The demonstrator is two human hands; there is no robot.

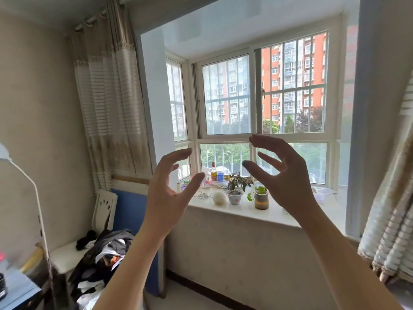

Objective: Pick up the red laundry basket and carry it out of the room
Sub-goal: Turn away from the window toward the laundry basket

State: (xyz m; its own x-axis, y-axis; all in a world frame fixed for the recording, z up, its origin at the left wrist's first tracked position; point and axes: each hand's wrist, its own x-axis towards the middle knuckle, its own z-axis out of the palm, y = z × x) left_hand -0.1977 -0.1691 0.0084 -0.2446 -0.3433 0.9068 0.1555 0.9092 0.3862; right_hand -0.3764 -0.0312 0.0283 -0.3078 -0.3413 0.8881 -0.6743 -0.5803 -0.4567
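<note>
No red laundry basket shows in the head view. My left hand (167,193) is raised at centre, fingers spread and curled, holding nothing. My right hand (286,177) is raised beside it on the right, fingers also apart and empty. The two hands face each other with a gap between them, in front of the window sill (263,214). A heap of dark and white clothes (105,253) lies at lower left, beside my left forearm.
Two potted plants (234,189) and bottles (214,173) stand on the sill under a barred window. A white chair (102,213) and a blue panel (129,211) are at left. Curtains (109,104) hang on both sides. A white lamp arm (38,198) and a desk corner (15,289) sit at far left.
</note>
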